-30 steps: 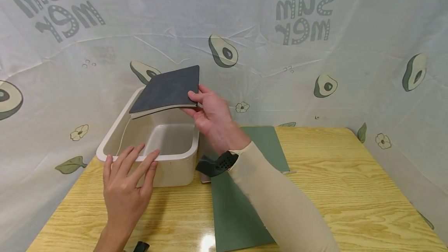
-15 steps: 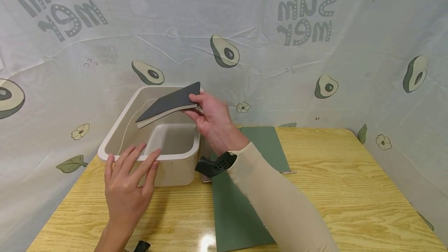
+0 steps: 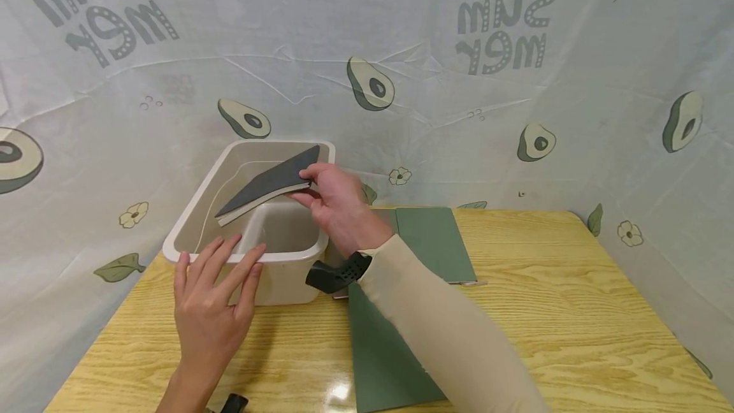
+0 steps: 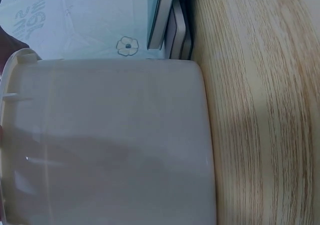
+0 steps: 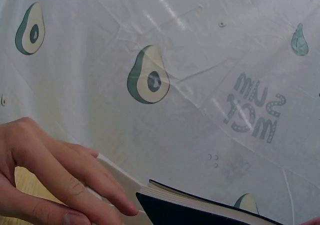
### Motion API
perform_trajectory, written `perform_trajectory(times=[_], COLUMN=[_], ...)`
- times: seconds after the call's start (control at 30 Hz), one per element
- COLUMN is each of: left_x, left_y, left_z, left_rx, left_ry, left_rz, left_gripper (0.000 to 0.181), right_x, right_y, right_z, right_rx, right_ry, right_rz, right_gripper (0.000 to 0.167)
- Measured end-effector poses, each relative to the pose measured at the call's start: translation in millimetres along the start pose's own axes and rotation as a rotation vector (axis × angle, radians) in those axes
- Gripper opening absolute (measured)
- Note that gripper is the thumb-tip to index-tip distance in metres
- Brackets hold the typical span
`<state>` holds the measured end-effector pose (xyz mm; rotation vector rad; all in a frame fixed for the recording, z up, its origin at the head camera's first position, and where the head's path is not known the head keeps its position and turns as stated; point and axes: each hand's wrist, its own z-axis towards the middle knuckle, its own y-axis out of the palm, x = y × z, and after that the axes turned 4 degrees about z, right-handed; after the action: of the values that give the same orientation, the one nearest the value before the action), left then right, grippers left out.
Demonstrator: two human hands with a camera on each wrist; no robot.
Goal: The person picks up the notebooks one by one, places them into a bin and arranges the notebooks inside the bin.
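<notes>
My right hand (image 3: 338, 206) grips a dark notebook (image 3: 269, 177) by its right-hand corner, thumb on the cover and fingers beneath. The notebook tilts down to the left, within the opening of a beige plastic bin (image 3: 292, 259); its page edges face me. In the right wrist view the notebook (image 5: 185, 210) shows at the bottom. My left hand (image 3: 215, 308) rests its fairly straight fingertips on the bin's front rim. That hand (image 5: 55, 180) also appears at the left in the right wrist view. The left wrist view is filled mostly by the bin's outer wall (image 4: 110, 135).
Green notebooks or folders (image 3: 390, 355) lie right of the bin, partly under my right forearm; another green one (image 3: 436, 241) lies behind. Book edges (image 4: 160, 20) stand beside the bin in the left wrist view. A patterned sheet (image 3: 436, 120) hangs behind the wooden table (image 3: 545, 311).
My right hand has lowered the notebook from above the bin into its opening, lately shifting slightly left. The notebook has tilted more steeply. My left hand has stayed on the rim.
</notes>
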<state>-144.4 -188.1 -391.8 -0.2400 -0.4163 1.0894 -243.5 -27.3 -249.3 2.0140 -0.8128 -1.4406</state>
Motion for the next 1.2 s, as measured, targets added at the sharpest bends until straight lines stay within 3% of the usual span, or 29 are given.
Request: perform_trajectory(times=[0.33, 0.8, 0.9, 0.97, 1.03, 1.13, 1.2], left_x=[1.2, 1.1, 1.4, 1.3, 1.3, 1.3, 1.5], left_y=[-0.5, 1.1, 1.4, 1.1, 0.4, -0.8, -1.1], left_z=[0.6, 1.7, 1.5, 1.4, 1.4, 1.2, 1.4], left_rx=[-0.013, 0.015, 0.018, 0.013, 0.005, -0.008, -0.007], left_ry=[-0.003, 0.01, 0.01, 0.009, 0.006, 0.0, 0.001], left_rz=[-0.002, -0.003, -0.008, -0.01, -0.011, -0.011, -0.013], left_gripper=[0.04, 0.035, 0.035, 0.035, 0.036, 0.037, 0.037], right_x=[26, 41, 40, 39, 37, 31, 25], right_y=[-1, 3, 2, 0, -2, -5, -6], right_z=[8.7, 13.1, 16.1, 17.3, 17.7, 16.5, 15.4], right_rx=[0.101, 0.106, 0.101, 0.088, 0.063, -0.007, -0.062], right_ry=[-0.025, -0.042, -0.034, -0.028, -0.02, 0.013, 0.046], right_rz=[-0.135, -0.313, -0.351, -0.392, -0.419, -0.404, -0.369], right_gripper=[0.057, 0.053, 0.046, 0.031, 0.029, 0.049, 0.076])
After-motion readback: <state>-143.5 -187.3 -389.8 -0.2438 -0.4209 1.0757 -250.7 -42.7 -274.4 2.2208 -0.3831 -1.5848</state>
